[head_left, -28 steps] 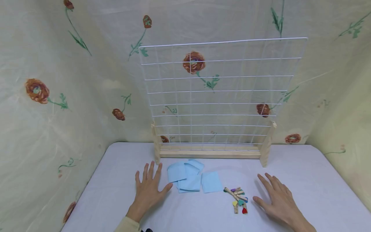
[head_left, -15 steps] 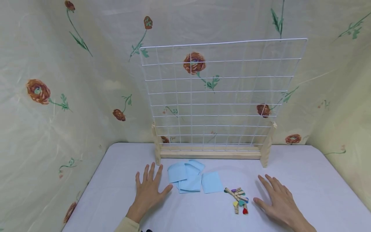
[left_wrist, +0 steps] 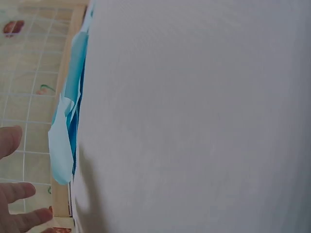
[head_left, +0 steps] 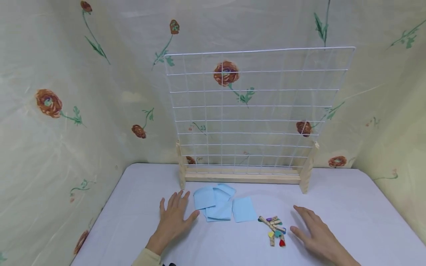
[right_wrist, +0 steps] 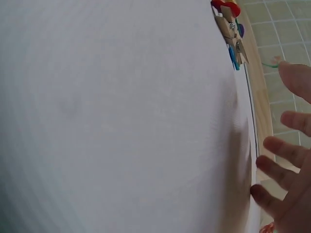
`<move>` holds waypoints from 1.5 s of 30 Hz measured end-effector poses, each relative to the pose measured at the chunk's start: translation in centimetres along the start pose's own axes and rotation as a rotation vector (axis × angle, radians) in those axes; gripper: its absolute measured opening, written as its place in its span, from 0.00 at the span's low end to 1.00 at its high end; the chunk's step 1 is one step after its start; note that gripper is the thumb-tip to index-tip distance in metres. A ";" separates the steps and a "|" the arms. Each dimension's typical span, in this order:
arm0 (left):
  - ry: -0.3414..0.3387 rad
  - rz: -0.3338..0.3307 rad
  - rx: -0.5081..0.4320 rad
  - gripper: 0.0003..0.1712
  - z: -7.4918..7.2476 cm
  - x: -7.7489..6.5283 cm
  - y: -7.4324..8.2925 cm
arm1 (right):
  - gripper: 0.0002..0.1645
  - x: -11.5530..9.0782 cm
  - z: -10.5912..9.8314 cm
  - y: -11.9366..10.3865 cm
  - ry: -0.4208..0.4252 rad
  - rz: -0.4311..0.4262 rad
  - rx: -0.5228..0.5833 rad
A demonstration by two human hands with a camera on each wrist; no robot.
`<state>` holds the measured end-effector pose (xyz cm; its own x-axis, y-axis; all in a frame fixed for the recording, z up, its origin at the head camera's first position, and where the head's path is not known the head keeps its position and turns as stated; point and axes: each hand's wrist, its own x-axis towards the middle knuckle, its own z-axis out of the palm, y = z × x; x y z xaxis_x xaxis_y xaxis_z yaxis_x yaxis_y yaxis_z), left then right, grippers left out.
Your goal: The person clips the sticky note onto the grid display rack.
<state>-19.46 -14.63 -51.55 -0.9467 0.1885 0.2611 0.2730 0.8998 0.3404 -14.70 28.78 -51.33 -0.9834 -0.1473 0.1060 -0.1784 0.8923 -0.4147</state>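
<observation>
Black thingy (head_left: 172, 264) gets cut off at head view's bottom edge, dunno what; blue sheets (head_left: 218, 211) partly hide each other.

Left hand (head_left: 173, 221): fingers now stand less spread, tips nearer the palm. Right hand (head_left: 315, 234): fingers now lie closer together, tips nearer the wrist.

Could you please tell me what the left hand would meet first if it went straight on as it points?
The left hand would probably meet the wooden stand's left upright first, though depth is unclear and its thumb side might brush the blue sheets.
</observation>
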 end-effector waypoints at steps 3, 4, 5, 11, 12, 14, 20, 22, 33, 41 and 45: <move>-0.014 -0.011 -0.142 0.36 0.2 0.1 0.1 | 0.37 -0.2 0.1 -0.1 0.006 0.000 0.128; -0.015 -0.013 -0.186 0.35 0.3 0.1 0.1 | 0.35 -0.3 0.1 -0.1 0.020 -0.009 0.166; -0.016 -0.018 -0.229 0.34 0.5 0.1 0.0 | 0.34 -0.4 0.2 -0.1 0.029 -0.012 0.198; 0.015 -0.074 -0.411 0.29 1.7 0.4 -0.1 | 0.30 -0.9 0.9 -0.4 0.052 0.008 0.294; 0.027 -0.087 -0.439 0.28 1.9 0.4 -0.1 | 0.30 -1.0 1.1 -0.4 0.056 0.008 0.305; 0.051 -0.111 -0.488 0.26 2.3 0.5 0.0 | 0.30 -1.1 1.4 -0.6 0.055 0.023 0.321; 0.113 -0.094 -0.509 0.25 3.4 0.8 -0.1 | 0.34 -1.3 2.2 -1.0 0.008 0.097 0.385; 0.122 -0.098 -0.503 0.26 3.7 0.9 -0.1 | 0.37 -1.4 2.4 -1.1 -0.024 0.128 0.409; 0.126 -0.212 -0.498 0.26 4.3 2.1 -0.1 | 0.37 -1.9 3.3 -2.0 0.043 0.106 0.443; 0.139 -0.207 -0.407 0.25 4.6 3.3 0.3 | 0.37 -2.6 3.6 -2.8 0.035 0.130 0.421; 0.149 -0.205 -0.338 0.26 4.6 3.7 0.5 | 0.38 -2.5 3.6 -3.0 -0.008 0.162 0.430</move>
<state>-23.59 -11.72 -54.56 -0.9591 -0.0626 0.2761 0.1452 0.7284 0.6696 -11.85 24.93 -53.63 -0.9997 -0.0255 0.0024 -0.0183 0.6459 -0.7632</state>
